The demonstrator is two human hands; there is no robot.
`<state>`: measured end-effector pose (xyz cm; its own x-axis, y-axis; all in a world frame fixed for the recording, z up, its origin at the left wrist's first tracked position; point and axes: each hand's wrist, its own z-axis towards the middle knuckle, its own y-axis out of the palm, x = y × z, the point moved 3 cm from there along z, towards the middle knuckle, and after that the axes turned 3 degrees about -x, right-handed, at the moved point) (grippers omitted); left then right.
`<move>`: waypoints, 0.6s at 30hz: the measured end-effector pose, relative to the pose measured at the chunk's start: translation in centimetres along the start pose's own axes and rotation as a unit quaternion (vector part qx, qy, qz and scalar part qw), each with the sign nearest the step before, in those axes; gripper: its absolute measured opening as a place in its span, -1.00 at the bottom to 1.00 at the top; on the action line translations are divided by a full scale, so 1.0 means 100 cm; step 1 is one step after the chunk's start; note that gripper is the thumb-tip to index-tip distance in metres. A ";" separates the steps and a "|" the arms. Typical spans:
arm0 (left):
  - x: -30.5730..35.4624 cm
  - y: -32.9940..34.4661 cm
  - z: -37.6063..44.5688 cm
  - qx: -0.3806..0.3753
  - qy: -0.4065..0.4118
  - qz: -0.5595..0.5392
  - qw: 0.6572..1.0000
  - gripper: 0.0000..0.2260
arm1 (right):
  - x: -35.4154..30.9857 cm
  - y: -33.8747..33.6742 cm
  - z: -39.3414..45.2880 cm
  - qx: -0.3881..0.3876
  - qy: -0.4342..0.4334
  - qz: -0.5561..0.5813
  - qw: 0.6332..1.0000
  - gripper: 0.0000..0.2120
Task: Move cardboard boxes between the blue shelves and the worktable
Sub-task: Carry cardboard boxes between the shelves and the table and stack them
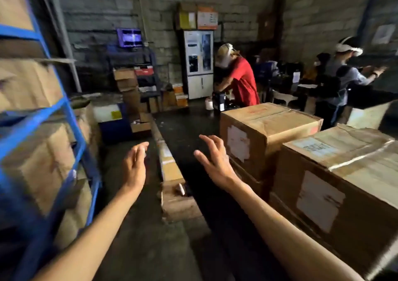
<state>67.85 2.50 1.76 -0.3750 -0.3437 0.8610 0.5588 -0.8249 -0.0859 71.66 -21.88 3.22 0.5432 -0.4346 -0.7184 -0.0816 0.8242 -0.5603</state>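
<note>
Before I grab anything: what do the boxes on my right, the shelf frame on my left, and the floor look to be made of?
Nearer box and far box: brown corrugated cardboard, matte, creased, with shiny tape and white paper labels. Blue shelves: probably painted metal, with thin straight bars and an even blue coat. Floor: dark and dull, likely concrete, though dim light leaves it uncertain. Left hand and right hand hold nothing.

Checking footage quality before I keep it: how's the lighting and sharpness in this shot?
Head view: dim overall, floor nearly black; blue shelves smeared by motion blur at the left edge; glare streak on the nearest box's tape; both hands, left and right, reasonably sharp; wide-angle bending at the borders.
</note>
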 end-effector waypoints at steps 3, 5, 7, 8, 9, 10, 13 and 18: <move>-0.005 -0.090 -0.010 0.063 -0.023 0.051 0.996 -0.83 | -0.045 0.061 0.010 -0.051 -0.048 0.025 0.997 -0.46; 0.002 -0.154 -0.021 0.113 -0.039 0.092 0.989 -0.83 | -0.082 0.108 0.017 -0.100 -0.085 0.043 0.990 -0.41; 0.011 -0.207 -0.031 0.148 -0.053 0.117 0.980 -0.83 | -0.119 0.149 0.021 -0.147 -0.105 0.077 0.980 -0.40; 0.015 -0.234 -0.036 0.166 -0.057 0.134 0.975 -0.83 | -0.139 0.168 0.022 -0.167 -0.122 0.096 0.974 -0.40; 0.019 -0.261 -0.042 0.189 -0.058 0.155 0.968 -0.82 | -0.160 0.188 0.023 -0.185 -0.143 0.109 0.966 -0.40; 0.025 -0.288 -0.048 0.214 -0.059 0.174 0.959 -0.81 | -0.183 0.207 0.022 -0.203 -0.163 0.122 0.958 -0.41; 0.042 -0.359 -0.074 0.270 -0.066 0.243 0.929 -0.80 | -0.244 0.263 0.016 -0.253 -0.207 0.164 0.931 -0.43; 0.080 -0.463 -0.124 0.358 -0.080 0.298 0.881 -0.82 | -0.344 0.350 -0.010 -0.333 -0.246 0.223 0.883 -0.42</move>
<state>29.81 32.37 6.42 0.2201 -0.5056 0.8342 0.9661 -0.0052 -0.2580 49.32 21.54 7.88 0.6170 0.2236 -0.7545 -0.7628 0.4055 -0.5037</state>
